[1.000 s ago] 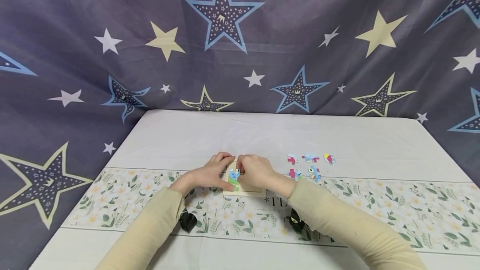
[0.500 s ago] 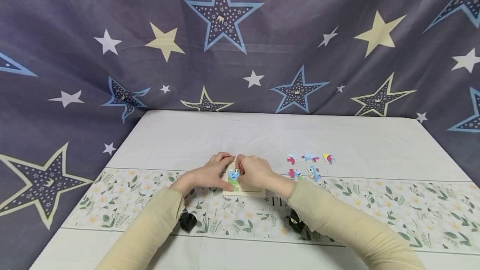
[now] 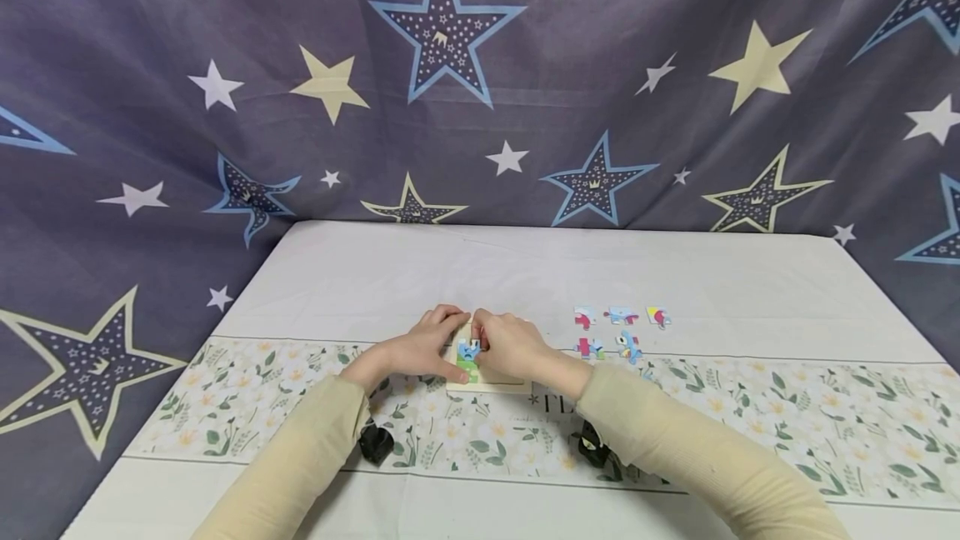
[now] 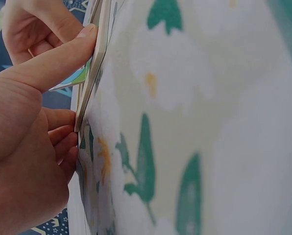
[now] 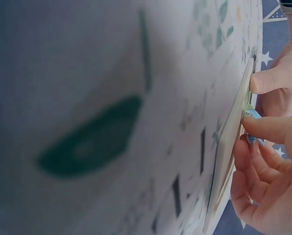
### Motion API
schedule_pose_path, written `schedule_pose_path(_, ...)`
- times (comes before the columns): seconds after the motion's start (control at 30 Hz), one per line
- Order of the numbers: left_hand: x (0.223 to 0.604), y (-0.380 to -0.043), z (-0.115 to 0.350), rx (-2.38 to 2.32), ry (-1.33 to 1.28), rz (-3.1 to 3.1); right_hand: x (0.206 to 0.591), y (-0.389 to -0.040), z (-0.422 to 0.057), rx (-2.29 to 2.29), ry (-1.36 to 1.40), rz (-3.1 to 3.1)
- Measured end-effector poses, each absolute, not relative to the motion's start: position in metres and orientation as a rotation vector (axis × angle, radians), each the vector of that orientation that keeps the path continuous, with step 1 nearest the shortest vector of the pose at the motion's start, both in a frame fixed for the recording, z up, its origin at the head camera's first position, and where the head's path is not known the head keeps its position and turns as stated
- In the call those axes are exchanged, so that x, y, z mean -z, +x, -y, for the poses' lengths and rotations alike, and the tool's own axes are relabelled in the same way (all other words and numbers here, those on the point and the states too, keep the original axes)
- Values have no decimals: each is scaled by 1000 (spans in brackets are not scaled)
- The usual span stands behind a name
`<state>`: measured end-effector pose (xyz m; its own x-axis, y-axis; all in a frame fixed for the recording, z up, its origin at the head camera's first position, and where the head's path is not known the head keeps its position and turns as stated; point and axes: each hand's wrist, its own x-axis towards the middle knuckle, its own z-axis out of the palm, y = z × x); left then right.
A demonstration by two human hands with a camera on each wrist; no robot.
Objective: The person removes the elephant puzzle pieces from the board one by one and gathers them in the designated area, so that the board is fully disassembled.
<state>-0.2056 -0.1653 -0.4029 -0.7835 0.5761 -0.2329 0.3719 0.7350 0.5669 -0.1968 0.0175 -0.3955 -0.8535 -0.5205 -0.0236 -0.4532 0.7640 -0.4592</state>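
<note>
On the cloth lies a small wooden puzzle board [image 3: 491, 388], a green piece [image 3: 464, 367] set at its left side. My left hand [image 3: 417, 347] holds the board's left side, thumb at the near edge and fingertips at the far corner. My right hand [image 3: 516, 343] is over the board, its thumb and index finger pinching a light-blue puzzle piece [image 5: 254, 114]. In the left wrist view a blue-and-green piece [image 4: 76, 77] stands tilted above the board, partly behind the left thumb. The right hand hides much of the board in the head view.
Several loose puzzle pieces [image 3: 621, 316] lie on the cloth right of the board, in two rough rows. The white tablecloth [image 3: 420, 261] has a floral band across it. A dark curtain [image 3: 480, 132] with stars hangs behind the table.
</note>
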Motion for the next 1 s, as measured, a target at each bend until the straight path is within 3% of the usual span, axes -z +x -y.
schedule_pose_path(1.0,403,-205,165,-711,722,-2549,392,-198,-35,826,-803,-2796)
